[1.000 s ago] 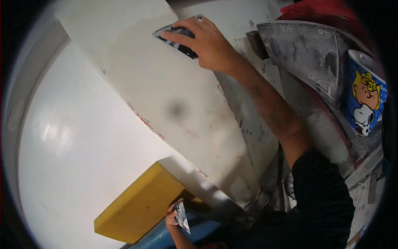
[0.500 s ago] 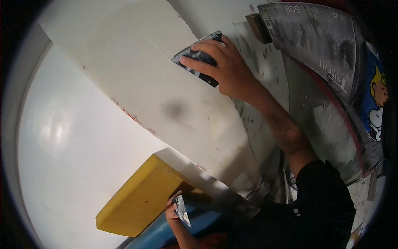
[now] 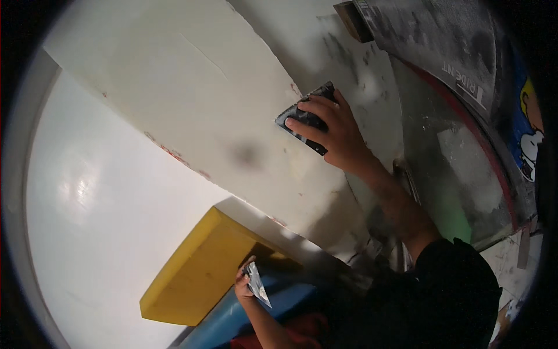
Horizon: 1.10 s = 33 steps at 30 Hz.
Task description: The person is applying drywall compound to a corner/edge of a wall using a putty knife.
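My right hand presses a dark sanding pad flat against a long white panel that slopes from upper left to lower right. A grey smudge marks the panel just left of the pad. My left hand is low in the picture, beside a yellow foam block, and holds a small silvery piece of abrasive paper between its fingers.
A glossy white surface lies under the panel at left. A blue tube-like object sits below the yellow block. At right are a dusty grey board, a clear plastic sheet and a cartoon-printed item.
My right hand has slid the sanding pad down the white panel toward me, from its far upper end to its middle. My left hand has stayed by the yellow block.
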Available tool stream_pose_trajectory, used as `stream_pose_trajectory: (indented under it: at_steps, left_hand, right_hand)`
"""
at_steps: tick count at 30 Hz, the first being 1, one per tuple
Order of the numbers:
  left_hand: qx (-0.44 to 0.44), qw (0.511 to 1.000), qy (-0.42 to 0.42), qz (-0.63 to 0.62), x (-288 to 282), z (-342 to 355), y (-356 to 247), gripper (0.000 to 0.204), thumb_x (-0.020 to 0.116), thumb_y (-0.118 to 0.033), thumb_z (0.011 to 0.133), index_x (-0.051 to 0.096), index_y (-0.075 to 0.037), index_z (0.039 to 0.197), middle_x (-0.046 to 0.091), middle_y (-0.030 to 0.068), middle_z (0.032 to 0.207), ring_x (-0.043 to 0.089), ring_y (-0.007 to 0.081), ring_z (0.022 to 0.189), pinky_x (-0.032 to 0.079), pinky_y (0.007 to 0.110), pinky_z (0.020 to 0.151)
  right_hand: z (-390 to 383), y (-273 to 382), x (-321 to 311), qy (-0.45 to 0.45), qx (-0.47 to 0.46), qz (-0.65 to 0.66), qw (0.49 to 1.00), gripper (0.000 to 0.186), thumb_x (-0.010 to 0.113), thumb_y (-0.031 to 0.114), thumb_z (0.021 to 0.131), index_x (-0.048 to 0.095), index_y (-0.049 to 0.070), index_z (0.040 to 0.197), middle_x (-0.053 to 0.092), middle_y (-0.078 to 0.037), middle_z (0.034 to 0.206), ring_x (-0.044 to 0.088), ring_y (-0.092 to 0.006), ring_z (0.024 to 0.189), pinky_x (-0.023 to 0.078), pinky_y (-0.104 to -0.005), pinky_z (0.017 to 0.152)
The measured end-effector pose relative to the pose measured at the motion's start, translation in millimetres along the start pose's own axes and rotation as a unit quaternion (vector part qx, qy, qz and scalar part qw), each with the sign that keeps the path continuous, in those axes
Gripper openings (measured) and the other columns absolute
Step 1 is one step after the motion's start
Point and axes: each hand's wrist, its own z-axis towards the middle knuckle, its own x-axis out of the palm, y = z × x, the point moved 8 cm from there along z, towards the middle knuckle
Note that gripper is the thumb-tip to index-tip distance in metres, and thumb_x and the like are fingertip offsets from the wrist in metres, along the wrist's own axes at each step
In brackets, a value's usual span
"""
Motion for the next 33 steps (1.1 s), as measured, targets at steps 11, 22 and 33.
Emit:
stream_pose_trajectory:
  at_steps: [11, 22, 33]
  left_hand:
    - [0.058, 0.957, -0.245, -0.144, 52, -40, -6, 0.047, 0.058, -0.01, 0.079, 0.043, 0.002, 0.123, 0.055, 0.0116, 0.113, 0.056, 0.0242, 0.099, 0.045, 0.036, 0.087]
    - [0.046, 0.928, -0.36, -0.087, 88, -89, -14, 0.026, 0.057, -0.009, 0.083, 0.055, 0.003, 0.106, 0.061, 0.0073, 0.09, 0.058, 0.0142, 0.073, 0.046, 0.026, 0.064]
    - [0.066, 0.908, -0.403, -0.092, 66, -145, -6, 0.035, 0.058, -0.014, 0.082, 0.052, 0.004, 0.111, 0.06, 0.011, 0.095, 0.059, 0.02, 0.083, 0.048, 0.032, 0.074]
  right_hand:
    - [-121, 99, -1, 0.13, 0.339, 0.583, 0.727, 0.071, 0.04, -0.011, 0.059, 0.04, 0.002, 0.128, 0.041, -0.014, 0.125, 0.036, -0.0233, 0.124, 0.025, -0.036, 0.104]
    - [-187, 203, 54, 0.342, 0.15, 0.54, 0.754, 0.058, 0.047, -0.007, 0.066, 0.045, 0.001, 0.123, 0.044, -0.017, 0.123, 0.039, -0.0303, 0.119, 0.028, -0.0357, 0.103]
    - [-6, 100, -57, 0.153, 0.077, 0.296, 0.94, 0.066, 0.037, -0.019, 0.059, 0.051, 0.004, 0.119, 0.048, -0.012, 0.124, 0.042, -0.0289, 0.119, 0.029, -0.0376, 0.103]
